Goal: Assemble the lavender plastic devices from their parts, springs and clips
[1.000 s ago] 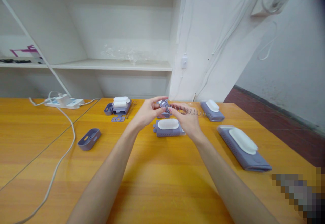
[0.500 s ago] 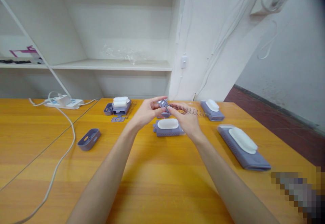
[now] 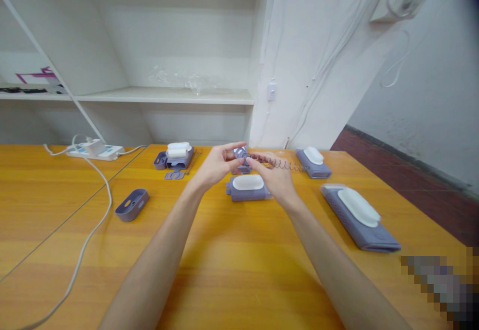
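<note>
Over the middle of the table, my left hand (image 3: 217, 165) pinches a small purple-grey plastic piece (image 3: 240, 152) between thumb and fingers. My right hand (image 3: 276, 179) meets it from the other side, its fingers closed on the near end of a long metal coil spring (image 3: 287, 164) at the piece. The spring's free end sticks out to the right above the hand. Whether the spring is seated on the piece is too small to tell. Below the hands lies a purple-grey case with a white oval pad (image 3: 247, 183). Another purple-grey part behind the fingers is mostly hidden.
At back left sit a case with white rollers (image 3: 178, 153), a loose spring (image 3: 194, 160) and a flat plate (image 3: 174, 175). An open purple-grey shell (image 3: 132, 205) lies nearer. Two padded cases (image 3: 313, 156) (image 3: 359, 208) lie right. A power strip (image 3: 108, 152) trails a white cable (image 3: 90, 235).
Both hands keep the same grip and place. The spring's coils look slightly shifted beside my right hand; nothing on the table has moved.
</note>
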A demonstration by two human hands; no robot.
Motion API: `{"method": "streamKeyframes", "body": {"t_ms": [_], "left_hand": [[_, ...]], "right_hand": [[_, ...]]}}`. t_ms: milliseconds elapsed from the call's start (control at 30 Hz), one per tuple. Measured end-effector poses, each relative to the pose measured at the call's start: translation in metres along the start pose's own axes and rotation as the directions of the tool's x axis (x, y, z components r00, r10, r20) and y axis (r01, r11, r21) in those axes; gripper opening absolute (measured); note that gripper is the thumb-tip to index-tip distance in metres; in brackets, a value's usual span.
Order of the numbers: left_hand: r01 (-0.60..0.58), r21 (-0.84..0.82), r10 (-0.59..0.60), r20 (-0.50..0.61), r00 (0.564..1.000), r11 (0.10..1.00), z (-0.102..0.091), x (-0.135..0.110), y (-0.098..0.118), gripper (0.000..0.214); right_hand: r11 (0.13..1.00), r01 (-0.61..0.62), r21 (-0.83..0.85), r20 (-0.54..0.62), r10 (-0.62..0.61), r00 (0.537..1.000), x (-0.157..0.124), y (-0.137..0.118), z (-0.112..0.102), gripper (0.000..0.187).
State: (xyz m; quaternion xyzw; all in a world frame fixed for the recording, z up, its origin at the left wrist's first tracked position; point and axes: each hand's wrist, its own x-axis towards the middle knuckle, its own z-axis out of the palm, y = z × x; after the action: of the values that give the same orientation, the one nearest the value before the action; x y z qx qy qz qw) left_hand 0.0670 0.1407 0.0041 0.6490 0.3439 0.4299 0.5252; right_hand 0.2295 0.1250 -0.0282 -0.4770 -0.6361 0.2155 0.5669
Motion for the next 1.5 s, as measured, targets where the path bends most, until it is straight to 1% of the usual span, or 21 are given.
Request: {"method": "streamKeyframes", "body": {"t_ms": [100, 200, 300, 467, 600, 733, 833, 933, 1067, 1133, 1200, 1333, 1500], "left_hand": [[-0.008, 0.005, 0.008, -0.017, 1.0, 1.0, 0.0, 0.001, -0.002, 0.057], [-0.011, 0.044, 0.013, -0.062, 0.998, 0.999, 0.0, 0.003, -0.004, 0.054], [-0.002, 0.063, 0.008, -0.084, 0.996, 0.998, 0.001, 0.003, -0.003, 0.054], [-0.002, 0.019, 0.003, -0.055, 0.999, 1.0, 0.005, 0.001, 0.002, 0.055], [-0.032, 0.009, 0.033, -0.046, 0.998, 0.999, 0.007, 0.0, 0.001, 0.058], [-0.047, 0.007, 0.047, -0.032, 0.998, 0.999, 0.008, 0.002, -0.003, 0.059], [-0.044, 0.007, 0.044, -0.028, 0.999, 0.999, 0.008, 0.004, -0.007, 0.06], [-0.036, 0.05, 0.038, -0.033, 0.999, 0.998, 0.004, 0.005, -0.01, 0.06], [-0.042, 0.095, 0.041, 0.005, 0.999, 0.995, -0.002, 0.004, -0.01, 0.059], [-0.041, 0.098, 0.039, 0.028, 0.999, 0.994, -0.003, 0.003, -0.008, 0.058], [-0.034, 0.097, 0.031, 0.037, 0.999, 0.995, -0.001, 0.002, -0.007, 0.057], [-0.037, 0.071, 0.035, 0.03, 0.999, 0.997, 0.004, 0.001, -0.004, 0.057], [-0.062, 0.044, 0.058, 0.088, 0.994, 0.997, 0.007, 0.001, -0.007, 0.062]], "right_hand": [[1.0, 0.019, -0.015, 0.013, -0.019, 1.0, 0.0, 0.0, 0.001, 0.027], [0.998, 0.048, -0.05, 0.066, -0.045, 0.997, 0.0, 0.0, 0.001, 0.028], [0.998, 0.036, -0.059, 0.095, -0.031, 0.995, 0.0, 0.002, 0.001, 0.029], [0.993, 0.065, -0.095, 0.037, -0.062, 0.997, 0.0, 0.002, 0.001, 0.026], [0.991, 0.096, -0.09, -0.025, -0.099, 0.995, -0.001, -0.001, 0.003, 0.023], [0.997, 0.03, -0.072, -0.058, -0.034, 0.998, -0.002, -0.003, 0.005, 0.026], [0.996, -0.005, -0.088, -0.029, 0.002, 1.0, -0.002, -0.001, 0.004, 0.028], [0.997, -0.003, -0.076, 0.037, 0.005, 0.999, 0.0, 0.0, 0.001, 0.026], [0.997, 0.053, -0.061, 0.157, -0.042, 0.987, 0.003, 0.0, -0.006, 0.036], [0.994, 0.092, -0.063, 0.195, -0.078, 0.978, 0.004, 0.001, -0.007, 0.033], [0.993, 0.11, -0.043, 0.2, -0.1, 0.975, 0.004, 0.001, -0.008, 0.027], [0.996, 0.091, 0.006, 0.162, -0.091, 0.983, 0.004, 0.003, -0.007, 0.021], [0.996, 0.072, -0.053, 0.126, -0.065, 0.99, 0.003, 0.003, -0.008, 0.018]]}}
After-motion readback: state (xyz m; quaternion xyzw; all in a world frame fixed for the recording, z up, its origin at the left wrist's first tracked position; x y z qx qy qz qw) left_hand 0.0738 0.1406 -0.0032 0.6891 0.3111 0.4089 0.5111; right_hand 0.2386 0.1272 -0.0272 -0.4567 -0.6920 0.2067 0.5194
